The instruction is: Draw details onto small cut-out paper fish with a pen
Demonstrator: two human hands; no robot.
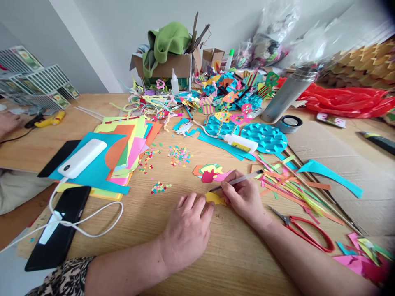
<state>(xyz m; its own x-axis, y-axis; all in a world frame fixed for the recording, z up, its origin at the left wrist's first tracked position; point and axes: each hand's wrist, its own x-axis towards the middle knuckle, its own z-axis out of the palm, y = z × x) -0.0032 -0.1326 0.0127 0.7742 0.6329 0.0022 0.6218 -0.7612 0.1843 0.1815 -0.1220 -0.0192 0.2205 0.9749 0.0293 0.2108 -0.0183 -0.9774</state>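
Note:
On the wooden table lies a small yellow paper cutout (215,198), partly covered by both hands. My left hand (189,226) is closed, its fingertips pressing the cutout's left end to the table. In my right hand (243,199) a slim pen (242,179) with a clear grey barrel is gripped, its tip just above the cutout's upper edge. The right hand's lower fingers touch the cutout's right end. Just beyond are more fish-shaped paper cutouts (209,174) in red, pink, yellow and orange. Red-handled scissors (308,232) rest to the right of my right forearm.
Coloured paper sheets (123,144), a white power bank (82,158) and a black phone (58,228) lie left. Confetti piles (180,155), a glue bottle (240,144) and paper strips (296,185) surround the hands. A steel flask (288,96) stands behind; another person's hand (9,123) is far left.

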